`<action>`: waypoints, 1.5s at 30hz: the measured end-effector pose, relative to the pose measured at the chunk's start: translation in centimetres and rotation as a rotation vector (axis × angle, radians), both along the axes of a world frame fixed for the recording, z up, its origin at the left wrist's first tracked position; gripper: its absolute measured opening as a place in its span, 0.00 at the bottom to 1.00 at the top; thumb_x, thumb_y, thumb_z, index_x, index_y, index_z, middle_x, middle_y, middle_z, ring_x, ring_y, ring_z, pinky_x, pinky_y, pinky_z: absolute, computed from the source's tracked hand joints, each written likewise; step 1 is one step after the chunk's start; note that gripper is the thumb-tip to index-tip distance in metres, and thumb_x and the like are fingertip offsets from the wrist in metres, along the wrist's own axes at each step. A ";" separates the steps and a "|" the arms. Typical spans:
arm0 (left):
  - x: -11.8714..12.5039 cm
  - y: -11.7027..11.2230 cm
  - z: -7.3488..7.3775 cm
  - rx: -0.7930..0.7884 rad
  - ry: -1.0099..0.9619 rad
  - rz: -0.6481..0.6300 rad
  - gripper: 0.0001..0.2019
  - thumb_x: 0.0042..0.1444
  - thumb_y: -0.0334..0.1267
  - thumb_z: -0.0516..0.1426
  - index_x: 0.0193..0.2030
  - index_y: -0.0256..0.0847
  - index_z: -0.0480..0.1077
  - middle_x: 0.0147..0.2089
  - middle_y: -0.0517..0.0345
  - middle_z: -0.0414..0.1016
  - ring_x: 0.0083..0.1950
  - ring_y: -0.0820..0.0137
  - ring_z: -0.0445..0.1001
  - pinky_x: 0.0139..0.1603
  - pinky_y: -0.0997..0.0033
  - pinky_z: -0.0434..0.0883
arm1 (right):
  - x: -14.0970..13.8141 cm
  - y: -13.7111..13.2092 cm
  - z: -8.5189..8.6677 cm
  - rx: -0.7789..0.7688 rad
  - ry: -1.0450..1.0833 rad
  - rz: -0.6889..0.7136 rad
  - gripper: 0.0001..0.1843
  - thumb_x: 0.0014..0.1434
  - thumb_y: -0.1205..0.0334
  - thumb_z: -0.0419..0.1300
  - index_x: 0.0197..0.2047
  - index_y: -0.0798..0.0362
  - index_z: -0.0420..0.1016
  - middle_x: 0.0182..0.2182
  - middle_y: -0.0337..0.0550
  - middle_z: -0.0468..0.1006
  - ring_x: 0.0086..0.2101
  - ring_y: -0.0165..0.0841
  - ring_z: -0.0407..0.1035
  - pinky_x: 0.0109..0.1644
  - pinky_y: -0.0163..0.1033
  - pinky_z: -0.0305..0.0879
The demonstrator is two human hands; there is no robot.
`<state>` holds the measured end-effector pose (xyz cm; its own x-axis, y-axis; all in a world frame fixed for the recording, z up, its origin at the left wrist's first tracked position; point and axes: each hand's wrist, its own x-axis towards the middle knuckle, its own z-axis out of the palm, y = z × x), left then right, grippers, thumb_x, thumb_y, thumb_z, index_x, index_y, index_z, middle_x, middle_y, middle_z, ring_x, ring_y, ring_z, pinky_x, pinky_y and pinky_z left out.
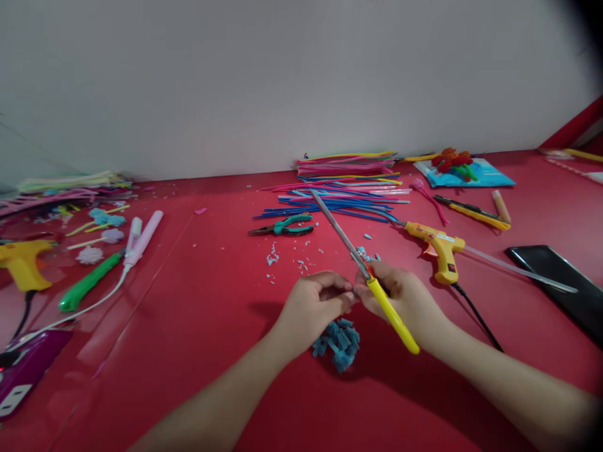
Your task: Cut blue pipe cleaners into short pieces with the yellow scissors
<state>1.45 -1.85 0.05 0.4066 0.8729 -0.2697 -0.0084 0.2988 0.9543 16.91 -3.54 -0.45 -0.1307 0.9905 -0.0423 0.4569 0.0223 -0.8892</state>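
Note:
My right hand point(407, 301) has a pair of yellow-handled scissors point(391, 317) in its grip, seen nearly edge-on. Their long metal blades point up and to the left, away from me. Close beside it, my left hand point(313, 304) is closed in a pinch, its fingertips meeting those of the right. A tiny bluish-grey bit shows between the fingertips, mostly hidden. Just below the hands lies a small heap of blue cut pieces point(342, 351) on the red table point(188, 383). Pale blue scraps point(273, 257) are scattered beyond the hands.
Teal-handled pliers point(287, 226) lie ahead, before bundles of pipe cleaners point(346, 166). Rightward are a yellow glue gun point(440, 248), a black phone point(556, 276) and a utility knife point(471, 210). A pink hair iron point(146, 238), another glue gun point(26, 260) and a purple power strip point(38, 364) occupy the left.

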 end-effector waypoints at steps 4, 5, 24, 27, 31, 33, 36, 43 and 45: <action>0.1 -0.3 -0.4 0.113 0.105 -0.036 0.03 0.43 0.34 0.57 0.27 0.38 0.67 0.26 0.60 0.67 0.29 0.74 0.66 0.29 0.76 0.63 | -0.2 0.0 -0.1 0.025 -0.054 -0.009 0.08 0.48 0.58 0.52 0.26 0.53 0.58 0.19 0.33 0.58 0.22 0.25 0.54 0.23 0.31 0.50; 0.1 -0.3 -0.4 0.138 0.126 -0.039 0.03 0.44 0.34 0.57 0.27 0.38 0.67 0.26 0.60 0.66 0.28 0.74 0.66 0.28 0.76 0.63 | -0.2 0.0 -0.1 0.028 -0.062 -0.010 0.08 0.48 0.58 0.52 0.25 0.53 0.58 0.19 0.33 0.58 0.22 0.25 0.54 0.23 0.30 0.50; -2.5 2.6 0.2 0.227 -0.171 0.347 0.03 0.45 0.31 0.57 0.29 0.36 0.71 0.26 0.60 0.70 0.27 0.77 0.66 0.31 0.77 0.64 | 1.3 0.5 -0.5 0.258 -0.927 0.153 0.19 0.54 0.44 0.43 0.34 0.52 0.57 0.22 0.41 0.71 0.22 0.34 0.65 0.22 0.34 0.42; -2.5 2.6 0.3 0.236 -0.170 0.341 0.03 0.45 0.30 0.56 0.29 0.36 0.71 0.25 0.60 0.69 0.27 0.78 0.65 0.31 0.77 0.63 | 1.4 0.5 -0.4 0.273 -0.949 0.163 0.19 0.54 0.44 0.43 0.34 0.52 0.57 0.21 0.40 0.70 0.21 0.33 0.65 0.22 0.35 0.41; -2.5 2.6 0.4 0.236 -0.175 0.334 0.02 0.46 0.30 0.56 0.28 0.37 0.70 0.25 0.61 0.69 0.26 0.78 0.65 0.31 0.77 0.63 | 1.5 0.5 -0.3 0.272 -0.953 0.170 0.18 0.54 0.45 0.42 0.33 0.52 0.57 0.19 0.39 0.69 0.20 0.32 0.63 0.22 0.35 0.39; -2.5 2.6 0.4 0.236 -0.179 0.332 0.02 0.46 0.30 0.56 0.28 0.37 0.70 0.25 0.61 0.69 0.27 0.78 0.65 0.31 0.77 0.63 | 1.6 0.5 -0.3 0.277 -0.955 0.178 0.18 0.55 0.45 0.42 0.32 0.52 0.56 0.19 0.39 0.69 0.19 0.31 0.63 0.22 0.35 0.39; -2.6 2.6 0.5 0.233 -0.184 0.326 0.03 0.46 0.30 0.56 0.29 0.37 0.70 0.25 0.61 0.70 0.27 0.78 0.66 0.31 0.77 0.63 | 1.8 0.5 -0.3 0.290 -0.963 0.185 0.17 0.55 0.46 0.42 0.32 0.52 0.56 0.19 0.39 0.69 0.20 0.31 0.63 0.22 0.35 0.39; -2.6 2.7 0.5 0.227 -0.207 0.312 0.03 0.45 0.30 0.57 0.29 0.37 0.71 0.25 0.61 0.70 0.26 0.77 0.66 0.31 0.76 0.64 | 1.9 0.5 -0.5 0.301 -0.971 0.196 0.17 0.55 0.46 0.42 0.31 0.52 0.55 0.19 0.39 0.69 0.19 0.32 0.63 0.22 0.35 0.38; -2.6 2.7 0.5 0.224 -0.207 0.323 0.04 0.45 0.30 0.57 0.29 0.37 0.71 0.26 0.60 0.70 0.26 0.77 0.66 0.31 0.76 0.64 | 1.9 0.5 -0.5 0.313 -0.969 0.195 0.17 0.55 0.46 0.42 0.31 0.52 0.55 0.18 0.39 0.69 0.19 0.31 0.63 0.22 0.35 0.37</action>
